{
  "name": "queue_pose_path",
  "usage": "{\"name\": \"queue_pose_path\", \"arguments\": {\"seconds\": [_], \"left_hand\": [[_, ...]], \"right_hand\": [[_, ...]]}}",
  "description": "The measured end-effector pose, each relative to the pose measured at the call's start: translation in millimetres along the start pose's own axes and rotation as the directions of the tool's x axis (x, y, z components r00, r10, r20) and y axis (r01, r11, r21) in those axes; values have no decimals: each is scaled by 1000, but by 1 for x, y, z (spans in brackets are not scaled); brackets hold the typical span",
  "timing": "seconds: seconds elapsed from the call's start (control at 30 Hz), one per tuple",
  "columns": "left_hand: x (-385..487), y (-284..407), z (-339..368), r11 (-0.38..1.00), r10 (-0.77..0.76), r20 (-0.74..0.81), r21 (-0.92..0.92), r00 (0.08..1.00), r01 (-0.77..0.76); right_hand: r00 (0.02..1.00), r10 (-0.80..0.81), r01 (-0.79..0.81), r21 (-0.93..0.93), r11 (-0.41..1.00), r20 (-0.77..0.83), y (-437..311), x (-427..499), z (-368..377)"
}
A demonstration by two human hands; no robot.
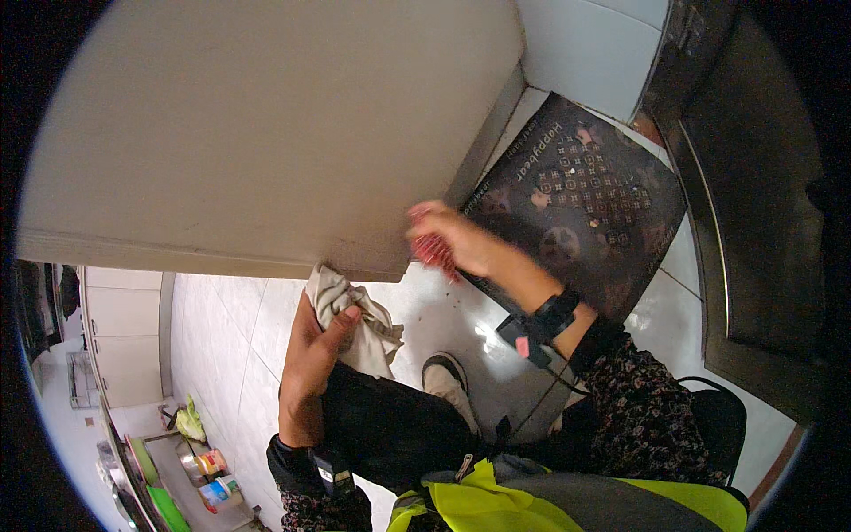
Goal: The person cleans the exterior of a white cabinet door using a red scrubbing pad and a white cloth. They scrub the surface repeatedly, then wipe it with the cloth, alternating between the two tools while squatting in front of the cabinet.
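Observation:
My left hand (316, 346) grips a crumpled off-white cloth (356, 326) just below the lower edge of a large beige cabinet panel (266, 126). A red mesh-like scrubber (435, 251) is in my right hand (459, 236), by the panel's lower right corner. Motion blurs that hand, and whether the scrubber touches the panel I cannot tell. Faint dark smudges (356, 247) mark the panel near this corner. A black device (542, 326) is strapped to my right wrist.
A dark patterned mat (598, 193) bearing writing lies on the tiled floor (219, 326). Beyond it stands a dark metal-trimmed door (751, 233). At lower left are white cabinets (126, 336) and a shelf with jars (211, 460) and leafy greens (190, 422). My shoe (447, 382) is below my hands.

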State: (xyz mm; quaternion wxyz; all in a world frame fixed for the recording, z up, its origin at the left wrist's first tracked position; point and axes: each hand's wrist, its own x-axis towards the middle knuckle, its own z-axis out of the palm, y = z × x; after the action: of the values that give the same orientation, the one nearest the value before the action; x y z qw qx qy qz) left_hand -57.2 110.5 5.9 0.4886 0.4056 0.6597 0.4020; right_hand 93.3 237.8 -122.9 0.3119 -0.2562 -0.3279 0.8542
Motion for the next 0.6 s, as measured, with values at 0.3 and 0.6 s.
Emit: {"name": "queue_pose_path", "arguments": {"seconds": [0.3, 0.6], "left_hand": [[-1, -2, -11, 998, -48, -17, 43, 999, 49], [11, -1, 0, 997, -75, -11, 23, 997, 76]], "right_hand": [[422, -777, 234, -772, 591, -467, 27, 53, -37], [856, -363, 261, -297, 919, -368, 93, 17, 15]]}}
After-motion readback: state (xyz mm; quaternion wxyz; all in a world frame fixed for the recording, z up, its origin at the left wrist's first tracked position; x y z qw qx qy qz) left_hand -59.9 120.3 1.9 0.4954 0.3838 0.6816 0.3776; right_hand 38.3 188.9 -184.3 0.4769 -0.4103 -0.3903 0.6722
